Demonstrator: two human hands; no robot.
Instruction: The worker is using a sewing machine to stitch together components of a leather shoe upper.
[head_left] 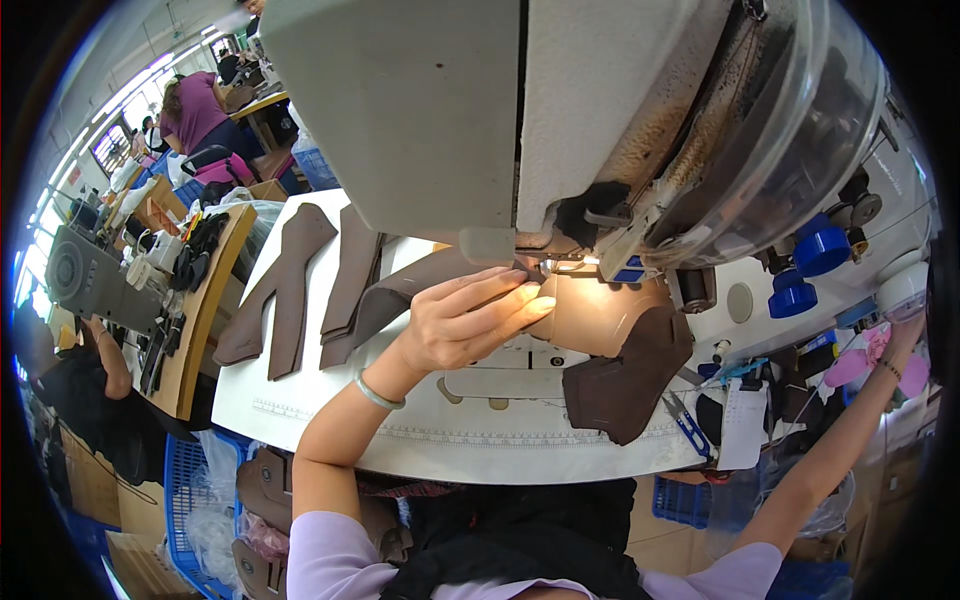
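At the needle area of a large pale sewing machine (400, 110), my left hand (480, 315) has its fingers pressed together at the edge of a brown leather piece (635, 370). That piece lies under the machine head, brightly lit near the needle, with its darker end towards me. The exact finger contact is partly hidden. Far to the right, my right hand (906, 326) is on the machine's white handwheel (904, 292), its fingers partly hidden. Left of my left hand lie several cut brown leather pieces (290, 290), one curling up beside my wrist.
Blue-handled snips (688, 425) and a white label sheet (742, 425) lie at the table's right front. Blue thread knobs (822, 245) stick out on the right. A blue basket (190, 500) stands below left. Other people work at the far left, one in purple (195, 110).
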